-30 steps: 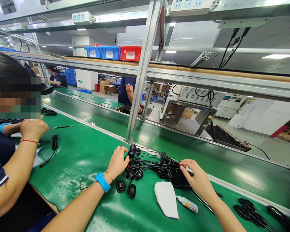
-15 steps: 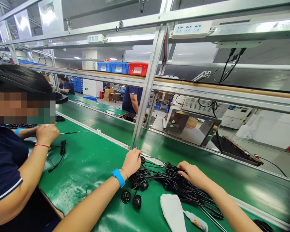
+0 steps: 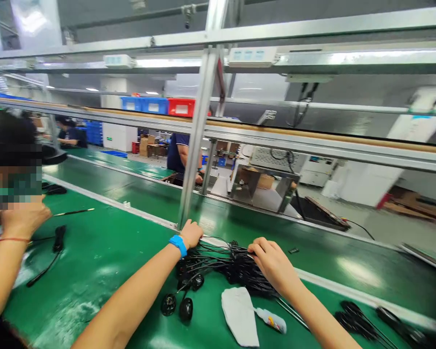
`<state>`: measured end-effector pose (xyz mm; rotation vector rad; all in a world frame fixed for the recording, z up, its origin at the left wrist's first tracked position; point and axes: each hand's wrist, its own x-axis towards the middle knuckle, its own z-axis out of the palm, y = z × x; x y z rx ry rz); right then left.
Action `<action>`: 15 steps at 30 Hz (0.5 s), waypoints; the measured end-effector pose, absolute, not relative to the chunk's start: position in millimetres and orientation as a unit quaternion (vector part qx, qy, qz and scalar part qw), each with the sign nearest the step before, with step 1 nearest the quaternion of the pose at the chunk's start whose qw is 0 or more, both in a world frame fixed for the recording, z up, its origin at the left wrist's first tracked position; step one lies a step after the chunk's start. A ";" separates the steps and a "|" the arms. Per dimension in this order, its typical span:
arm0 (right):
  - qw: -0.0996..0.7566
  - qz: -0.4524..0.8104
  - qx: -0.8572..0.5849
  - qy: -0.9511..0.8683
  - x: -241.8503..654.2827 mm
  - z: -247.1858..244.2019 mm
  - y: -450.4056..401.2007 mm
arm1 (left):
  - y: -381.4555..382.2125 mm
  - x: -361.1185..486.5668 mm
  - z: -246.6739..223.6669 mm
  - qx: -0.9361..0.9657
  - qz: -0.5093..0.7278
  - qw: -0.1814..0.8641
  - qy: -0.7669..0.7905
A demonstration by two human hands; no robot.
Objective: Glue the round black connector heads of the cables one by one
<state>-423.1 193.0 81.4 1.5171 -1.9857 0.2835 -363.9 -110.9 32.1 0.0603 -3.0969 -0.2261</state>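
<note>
From here I can't make out whether the left hand (image 3: 192,234) grips anything, and its forearm hides part of the cluster of glossy black round plastic heads (image 3: 186,309). Whether the right hand (image 3: 268,257) pinches any of the tangled glossy black cables (image 3: 236,266) is equally unclear; they overlap too thickly to count. Print on the small whitish plastic bottle (image 3: 272,320) is a smear, as are the labels on the red plastic bin (image 3: 181,112) and blue plastic bins (image 3: 154,112). One tiny dark scrap (image 3: 293,250) is too small to identify. To the left, a co-worker (image 3: 7,271) is cut off at the edge of my view.
</note>
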 end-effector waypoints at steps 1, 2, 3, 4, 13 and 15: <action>0.323 0.111 0.564 -0.752 -418.5 81.2 193.5 | -110.5 -361.6 34.0 0.013 -0.065 0.022 -0.998; 0.335 0.113 0.556 -0.753 -414.9 80.6 194.0 | -110.8 -360.1 35.9 0.007 -0.057 0.026 -0.998; 0.344 0.113 0.548 -0.754 -412.8 79.9 194.4 | -112.0 -360.2 37.5 0.003 -0.052 0.028 -0.998; 0.351 0.112 0.538 -0.758 -412.3 79.0 194.7 | -113.9 -362.1 38.3 0.003 -0.047 0.030 -0.998; 0.373 0.105 0.530 -0.754 -406.8 65.3 193.4 | -117.5 -385.6 27.2 0.038 -0.023 -0.017 -0.999; 0.382 0.109 0.533 -0.747 -400.6 62.6 193.5 | -115.3 -384.8 28.1 0.046 -0.016 -0.010 -0.999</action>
